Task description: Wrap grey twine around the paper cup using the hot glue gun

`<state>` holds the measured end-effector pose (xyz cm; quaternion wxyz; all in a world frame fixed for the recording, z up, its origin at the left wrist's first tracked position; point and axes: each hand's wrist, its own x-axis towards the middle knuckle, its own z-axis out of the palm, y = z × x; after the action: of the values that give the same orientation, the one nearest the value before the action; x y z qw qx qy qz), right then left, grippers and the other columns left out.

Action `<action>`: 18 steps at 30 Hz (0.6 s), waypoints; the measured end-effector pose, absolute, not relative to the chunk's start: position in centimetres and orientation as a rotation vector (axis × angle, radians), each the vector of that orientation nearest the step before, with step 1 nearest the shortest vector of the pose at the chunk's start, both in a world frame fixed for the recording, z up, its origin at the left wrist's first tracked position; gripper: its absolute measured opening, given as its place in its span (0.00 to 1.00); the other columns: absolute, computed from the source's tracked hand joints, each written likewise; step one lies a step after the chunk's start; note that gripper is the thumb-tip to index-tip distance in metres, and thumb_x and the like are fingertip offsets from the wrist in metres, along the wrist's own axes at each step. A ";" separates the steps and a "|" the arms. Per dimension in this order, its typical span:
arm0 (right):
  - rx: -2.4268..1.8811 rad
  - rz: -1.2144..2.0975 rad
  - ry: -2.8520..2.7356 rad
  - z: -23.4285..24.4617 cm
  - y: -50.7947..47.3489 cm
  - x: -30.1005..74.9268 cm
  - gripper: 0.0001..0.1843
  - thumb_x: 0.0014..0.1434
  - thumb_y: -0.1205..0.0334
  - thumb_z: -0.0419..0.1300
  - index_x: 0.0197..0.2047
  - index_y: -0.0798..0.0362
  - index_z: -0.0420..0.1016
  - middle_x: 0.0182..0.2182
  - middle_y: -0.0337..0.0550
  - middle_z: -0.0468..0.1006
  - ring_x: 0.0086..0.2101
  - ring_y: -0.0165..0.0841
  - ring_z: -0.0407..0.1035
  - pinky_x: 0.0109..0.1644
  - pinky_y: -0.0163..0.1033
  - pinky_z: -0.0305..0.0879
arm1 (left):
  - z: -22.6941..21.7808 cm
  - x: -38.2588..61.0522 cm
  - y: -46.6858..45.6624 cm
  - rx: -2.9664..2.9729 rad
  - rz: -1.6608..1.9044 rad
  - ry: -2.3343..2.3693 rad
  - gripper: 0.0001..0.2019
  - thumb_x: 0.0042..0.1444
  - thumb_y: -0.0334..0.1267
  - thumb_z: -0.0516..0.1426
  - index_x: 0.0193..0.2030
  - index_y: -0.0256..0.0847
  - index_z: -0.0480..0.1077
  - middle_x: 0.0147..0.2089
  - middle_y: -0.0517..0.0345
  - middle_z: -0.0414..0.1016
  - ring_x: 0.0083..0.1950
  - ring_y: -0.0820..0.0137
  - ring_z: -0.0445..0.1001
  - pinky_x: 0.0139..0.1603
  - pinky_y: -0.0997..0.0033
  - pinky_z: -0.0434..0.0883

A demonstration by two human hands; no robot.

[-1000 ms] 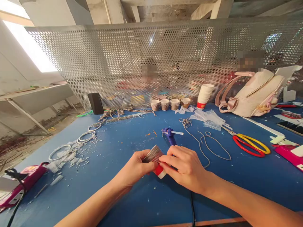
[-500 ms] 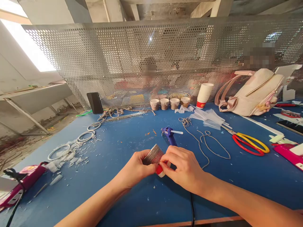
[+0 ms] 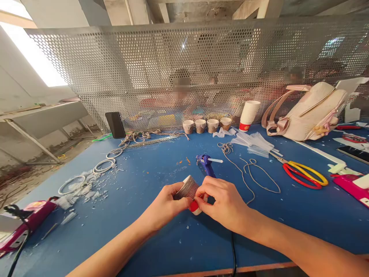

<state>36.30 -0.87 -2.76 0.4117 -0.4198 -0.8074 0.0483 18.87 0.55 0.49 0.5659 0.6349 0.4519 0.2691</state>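
Observation:
My left hand (image 3: 170,204) is closed around a small paper cup (image 3: 193,207), which lies tilted on its side above the table. Rows of thin grey-beige cord (image 3: 188,188) wrap its upper part, while a red and white band near the base is bare. At the border of the wrapping, my right hand (image 3: 220,200) is closed, thumb and forefinger pinched on the cord against the cup. Its fingertips largely hide the pinched bit. A loose length of cord (image 3: 250,188) runs over the table toward the right wrist. Just beyond the hands lies a blue glue gun (image 3: 206,164) with a white stick.
At the back stand several cord-wrapped cups (image 3: 200,126), a stack of paper cups (image 3: 249,115) and a pale backpack (image 3: 314,113). Red-and-yellow scissors (image 3: 304,175) lie right, beside white strips (image 3: 255,144). White rings (image 3: 104,166) and scraps lie left. A perforated metal screen (image 3: 155,77) closes the far edge.
Both hands stay in nearly the same place. The cup has turned very slightly in them, and the right fingertips have shifted a little along it.

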 end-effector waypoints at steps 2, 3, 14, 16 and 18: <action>-1.067 0.164 -2.024 -2.7 -0.9 36.3 0.07 0.51 0.72 0.63 0.25 0.53 0.72 0.22 0.34 0.70 0.23 0.25 0.65 0.30 0.32 0.59 | 0.5 19.0 0.5 1.490 0.639 1.072 0.04 0.44 0.34 0.56 0.26 0.37 0.70 0.23 0.65 0.66 0.27 0.75 0.60 0.30 0.76 0.58; -1.076 0.174 -2.021 -2.8 -0.9 36.2 0.07 0.51 0.72 0.63 0.25 0.53 0.72 0.22 0.33 0.70 0.23 0.25 0.65 0.30 0.32 0.59 | 0.5 19.0 0.5 1.489 0.639 1.074 0.04 0.43 0.34 0.56 0.26 0.36 0.70 0.24 0.65 0.66 0.27 0.75 0.60 0.30 0.76 0.58; -0.988 0.353 -2.004 -2.0 -1.0 36.6 0.08 0.58 0.69 0.54 0.31 0.52 0.74 0.26 0.36 0.72 0.26 0.26 0.66 0.29 0.32 0.60 | 0.3 19.1 0.4 1.435 0.704 1.142 0.06 0.39 0.38 0.58 0.24 0.37 0.68 0.21 0.68 0.59 0.24 0.77 0.55 0.26 0.76 0.54; -0.942 0.271 -2.048 -2.0 -1.0 36.8 0.09 0.59 0.69 0.53 0.33 0.52 0.74 0.26 0.37 0.73 0.25 0.27 0.66 0.31 0.34 0.60 | 0.4 19.1 0.4 1.422 0.720 1.151 0.07 0.39 0.37 0.58 0.25 0.36 0.69 0.21 0.67 0.60 0.25 0.76 0.56 0.27 0.76 0.56; -0.896 0.151 -2.101 -2.2 -1.0 36.8 0.10 0.60 0.69 0.52 0.33 0.52 0.74 0.26 0.38 0.73 0.25 0.28 0.66 0.32 0.35 0.59 | 0.3 19.0 0.5 1.413 0.718 1.151 0.07 0.38 0.36 0.58 0.25 0.36 0.70 0.22 0.67 0.62 0.25 0.75 0.58 0.28 0.76 0.58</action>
<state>36.84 -1.02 -2.16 0.4136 -0.3565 -0.8356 0.0601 18.97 0.53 0.32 0.5576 0.5988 0.4878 0.3043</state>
